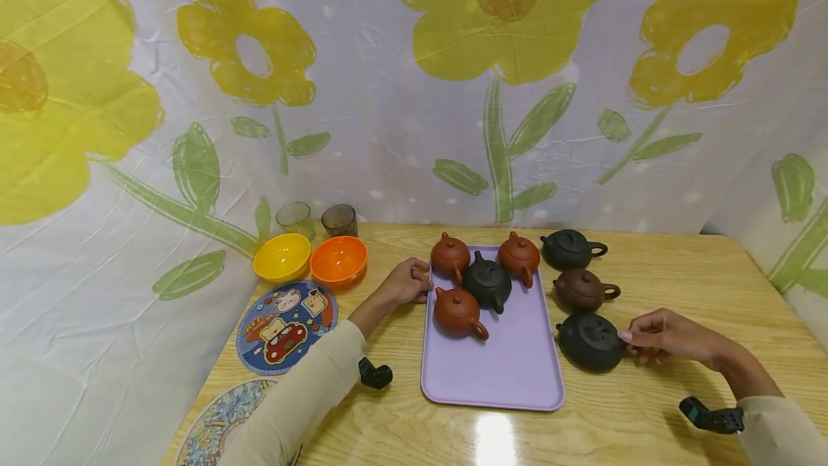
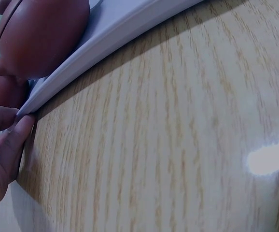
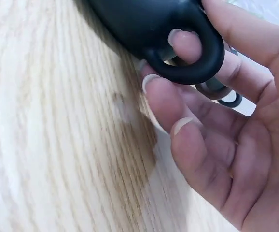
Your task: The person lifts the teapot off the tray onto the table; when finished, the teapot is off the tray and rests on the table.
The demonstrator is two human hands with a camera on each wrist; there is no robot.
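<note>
The lilac tray (image 1: 498, 372) bears three reddish-brown teapots, at its back left (image 1: 450, 256), its back right (image 1: 520, 257) and its left side (image 1: 456, 313), with a black teapot (image 1: 487, 285) among them. My left hand (image 1: 407, 281) pinches the tray's left rim between thumb and fingers; the left wrist view shows this close up. Right of the tray, a black teapot (image 1: 590, 342) sits on the table. My right hand (image 1: 675, 338) holds its handle (image 3: 188, 72), with a fingertip through the loop. Behind it stand a dark brown teapot (image 1: 583, 290) and another black teapot (image 1: 568, 250).
At the left stand a yellow bowl (image 1: 282, 259) and an orange bowl (image 1: 339, 262), with two tinted glasses, one clear-grey (image 1: 295, 220) and one darker (image 1: 340, 220), behind. A blue cartoon mat (image 1: 284, 329) and a patterned mat (image 1: 220, 416) lie nearer. A flowered cloth (image 1: 369, 92) hangs behind the table.
</note>
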